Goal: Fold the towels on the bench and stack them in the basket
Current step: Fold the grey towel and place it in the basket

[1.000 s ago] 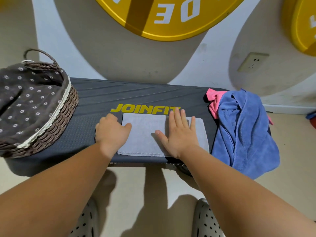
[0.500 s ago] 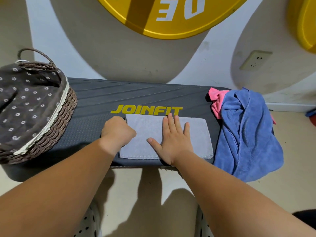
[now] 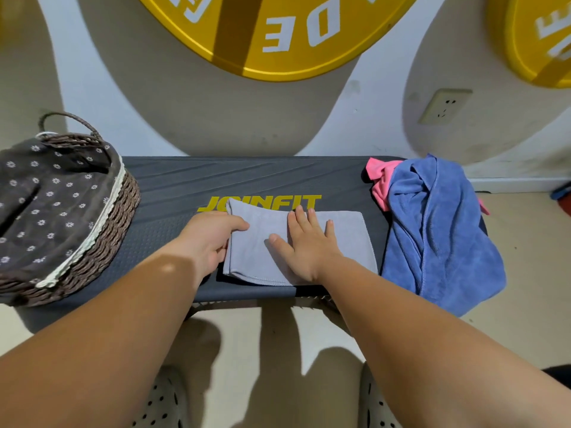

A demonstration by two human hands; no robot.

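Left hand (image 3: pixel 213 237) pinching; right hand (image 3: pixel 307 247) flat, pressing.

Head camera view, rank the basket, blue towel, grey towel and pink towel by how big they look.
basket, though the frame edge cuts it off
blue towel
grey towel
pink towel, mostly hidden under the blue one

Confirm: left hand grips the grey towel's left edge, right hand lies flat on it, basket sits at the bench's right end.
One error: the head view shows the basket at the left end of the bench. The left hand does grip the left edge of the grey towel, and the right hand lies flat on it.
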